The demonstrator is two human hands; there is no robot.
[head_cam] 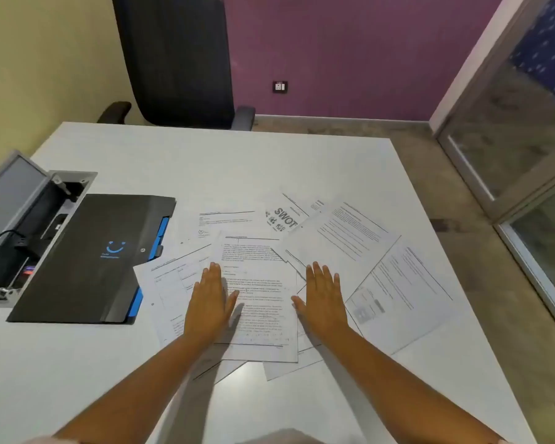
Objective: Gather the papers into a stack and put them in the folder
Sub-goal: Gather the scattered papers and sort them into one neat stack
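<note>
Both hands lie flat, fingers together, on the scattered papers point(257, 283): left hand point(210, 302); right hand point(322, 299) (thumbs pointing inward). The closed black folder point(90, 261) lies left of them, its edge under one sheet

One head-worn view, high over the table's point(205, 161) near edge, tilted forward and down, close above the tabletop, far edge in sight.

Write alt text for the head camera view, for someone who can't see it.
Two bare hands, left hand and right hand, lie flat and open on loose printed papers scattered across a white table. A closed black folder lies to the left, and an office chair stands behind the table.
</note>
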